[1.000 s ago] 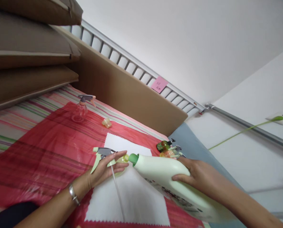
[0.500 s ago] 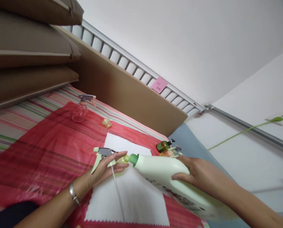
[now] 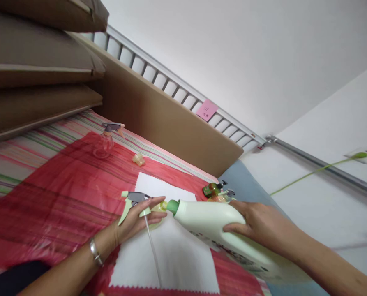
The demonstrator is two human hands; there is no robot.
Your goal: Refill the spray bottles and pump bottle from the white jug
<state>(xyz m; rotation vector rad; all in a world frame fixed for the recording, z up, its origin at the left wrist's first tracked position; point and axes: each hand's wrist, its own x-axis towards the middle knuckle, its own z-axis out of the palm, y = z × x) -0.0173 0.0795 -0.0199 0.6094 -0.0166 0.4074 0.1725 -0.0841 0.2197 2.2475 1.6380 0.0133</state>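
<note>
My right hand (image 3: 254, 226) grips a large pale green bottle (image 3: 208, 216), tilted almost flat with its green spout (image 3: 172, 206) pointing left. The spout meets the mouth of a small yellow see-through bottle (image 3: 159, 206), and I cannot tell whether liquid flows. My left hand (image 3: 141, 216) is closed round this small bottle, whose body is mostly hidden by the fingers. Also held in the left hand is a grey and pale green trigger spray head (image 3: 136, 197), its thin tube (image 3: 153, 248) hanging down over a white zigzag-edged cloth (image 3: 177, 263).
A clear spray bottle (image 3: 103, 144) stands on red plastic sheeting (image 3: 78, 176), near a small pale yellow piece (image 3: 138, 159). Several bottles, including a dark green pump bottle (image 3: 211, 189), lie beyond the cloth. Brown cushions (image 3: 41, 53) are stacked at left; a brown board (image 3: 171, 119) leans behind.
The large bottle's body has shifted very slightly in my right hand's grip. My left hand, the spray head and the small bottle hold their places.
</note>
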